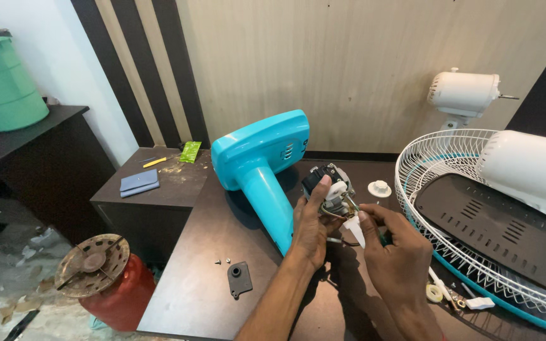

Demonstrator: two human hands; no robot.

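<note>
Left hand clenched around small fan motor, held just above dark counter beside turquoise fan housing. Right hand pinches white connector on motor wires. Best keep motor steady, grip connector body, avoid tugging thin wires. Loose screws near edge.

A small fan motor, black-cased with a metal frame and white parts, sits upright just above the grip, fingers on its side. A white connector piece with thin wires hangs below it, pinched at the fingertips.
</note>
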